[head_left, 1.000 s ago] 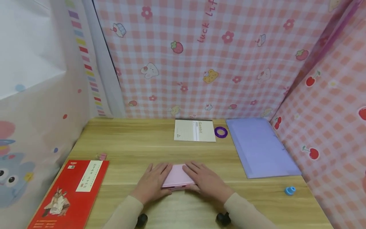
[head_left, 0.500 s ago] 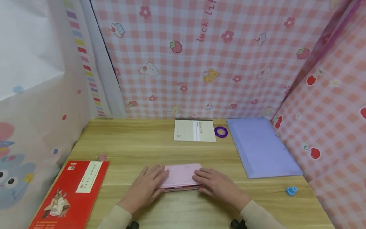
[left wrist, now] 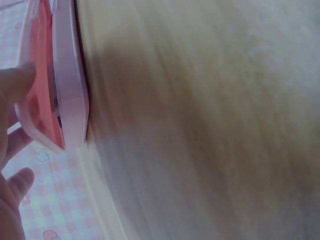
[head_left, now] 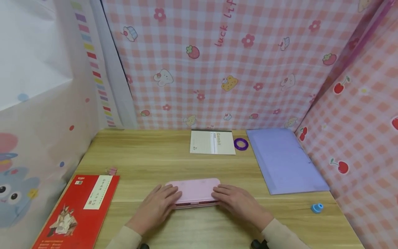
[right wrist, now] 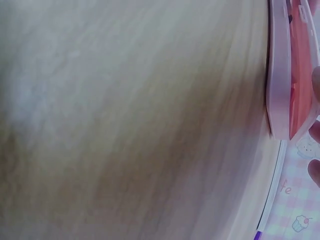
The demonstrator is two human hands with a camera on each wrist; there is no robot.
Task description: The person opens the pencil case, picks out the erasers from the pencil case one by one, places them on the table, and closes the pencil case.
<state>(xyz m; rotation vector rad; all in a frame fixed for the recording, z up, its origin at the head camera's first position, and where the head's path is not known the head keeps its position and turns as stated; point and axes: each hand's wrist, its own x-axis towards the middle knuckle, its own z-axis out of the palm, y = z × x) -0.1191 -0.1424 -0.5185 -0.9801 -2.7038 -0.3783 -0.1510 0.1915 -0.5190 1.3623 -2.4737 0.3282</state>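
Note:
A pink hard pencil case (head_left: 196, 191) lies on the wooden table in front of the person, its lid slightly raised along the near side. Red lining (left wrist: 44, 80) shows through that gap in the left wrist view, with something small and dark inside. The left hand (head_left: 155, 207) rests its extended fingers on the left end of the lid. At the right end, the right hand (head_left: 240, 204) lies with fingers extended over the lid. In the right wrist view, fingertips (right wrist: 316, 82) touch the lid's edge. Most of the thumbs are hidden in the head view.
A red book (head_left: 74, 214) lies at the left with a pink clip (head_left: 112, 171) by its top edge. Toward the back are a notepad (head_left: 205, 142) and a purple ring (head_left: 241, 144). A lilac folder (head_left: 287, 160) and a small blue object (head_left: 317, 208) lie at the right.
Both hands have slid apart from the middle of the pencil case toward its two ends, uncovering more of the lid. Over the last half second they have barely moved.

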